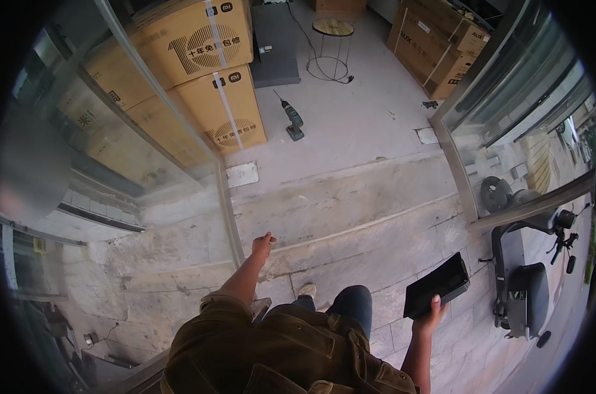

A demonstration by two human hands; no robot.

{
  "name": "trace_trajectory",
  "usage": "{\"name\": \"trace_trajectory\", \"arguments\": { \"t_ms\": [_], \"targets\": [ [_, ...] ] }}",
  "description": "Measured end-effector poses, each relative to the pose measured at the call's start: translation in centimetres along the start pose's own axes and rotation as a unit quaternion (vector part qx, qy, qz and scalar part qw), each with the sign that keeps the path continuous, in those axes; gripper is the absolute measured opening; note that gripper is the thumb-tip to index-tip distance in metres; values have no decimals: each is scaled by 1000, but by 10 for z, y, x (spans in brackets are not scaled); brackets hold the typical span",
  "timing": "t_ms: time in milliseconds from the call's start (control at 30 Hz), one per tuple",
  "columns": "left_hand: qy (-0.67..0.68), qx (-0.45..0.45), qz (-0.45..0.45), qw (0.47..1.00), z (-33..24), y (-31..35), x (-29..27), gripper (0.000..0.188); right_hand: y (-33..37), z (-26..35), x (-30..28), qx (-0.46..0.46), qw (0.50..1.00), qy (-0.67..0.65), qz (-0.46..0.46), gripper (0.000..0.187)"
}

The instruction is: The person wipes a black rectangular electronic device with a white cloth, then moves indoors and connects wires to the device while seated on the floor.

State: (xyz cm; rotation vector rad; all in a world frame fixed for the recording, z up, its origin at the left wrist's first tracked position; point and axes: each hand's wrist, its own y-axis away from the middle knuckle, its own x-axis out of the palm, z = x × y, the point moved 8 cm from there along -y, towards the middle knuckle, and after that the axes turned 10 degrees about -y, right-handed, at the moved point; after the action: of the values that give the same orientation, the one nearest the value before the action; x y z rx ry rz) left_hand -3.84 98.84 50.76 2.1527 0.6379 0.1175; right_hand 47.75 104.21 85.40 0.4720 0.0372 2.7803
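Observation:
My right hand (431, 316) grips a flat black rectangular box (437, 287) by its near edge, the thumb lying on top. The box is tilted and held out over the paving at the right. In front of me, my left arm reaches forward beside the edge of the open glass door (227, 217). My left hand (263, 245) has its fingers curled in, and I see nothing in them. Beyond it, past the threshold, a dark green cordless drill (293, 121) lies on the floor with its bit pointing away.
Large cardboard boxes (209, 49) are stacked at the far left, with more cartons (436, 49) at the far right. A round wooden-topped stool (333, 27) stands farther in, near a cable. A stone step (344, 197) crosses the doorway. An electric scooter (525, 289) is parked at the right.

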Motion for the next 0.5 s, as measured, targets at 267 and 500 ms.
{"name": "trace_trajectory", "arguments": {
  "t_ms": [267, 500],
  "targets": [
    [115, 48, 56, 991, -145, -45, 49, 34, -174, -38, 153, 116, 990, 37, 64, 54],
    [41, 19, -81, 996, -250, -32, -89, 33, -311, -99, 359, 195, 947, -99, 234, 64]
  ]
}}
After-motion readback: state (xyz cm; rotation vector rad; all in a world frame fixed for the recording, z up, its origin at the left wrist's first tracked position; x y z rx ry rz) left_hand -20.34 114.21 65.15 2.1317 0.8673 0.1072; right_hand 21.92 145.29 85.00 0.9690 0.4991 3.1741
